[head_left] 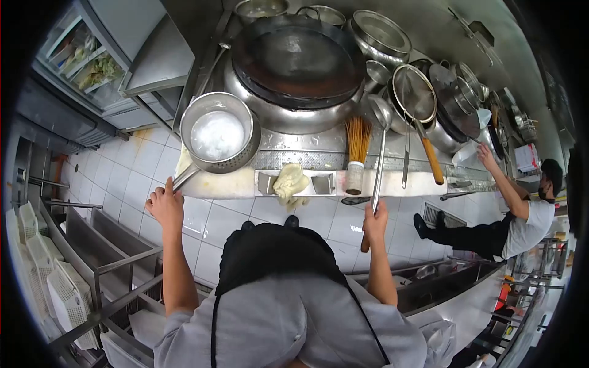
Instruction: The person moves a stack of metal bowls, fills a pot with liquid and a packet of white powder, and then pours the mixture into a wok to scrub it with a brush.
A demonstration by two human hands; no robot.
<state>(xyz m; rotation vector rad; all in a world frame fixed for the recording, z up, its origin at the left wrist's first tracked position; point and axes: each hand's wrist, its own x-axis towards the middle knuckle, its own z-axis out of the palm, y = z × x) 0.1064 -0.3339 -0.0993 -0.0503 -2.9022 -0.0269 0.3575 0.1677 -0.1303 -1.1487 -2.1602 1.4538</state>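
At the left end of the stove counter, my left hand (165, 204) is closed round the handle of a metal saucepan (244, 138) that holds whitish, shiny contents. My right hand (375, 222) grips the handle of a long metal ladle (380, 147), whose bowl is up by the pans on the right. Behind the saucepan a large dark wok (294, 58) rests on a round steel burner ring. Between my hands, a pale crumpled cloth (290, 182) lies over a small metal tray at the counter's front edge. A bamboo brush (357, 147) stands to its right.
A wood-handled strainer (415, 92) and several pans line the right side. A co-worker (521, 214) stands farther right, one arm reaching to the stove. A glass-fronted fridge (83, 58) is at upper left, and a metal rack (123, 264) with white baskets (70, 294) at lower left.
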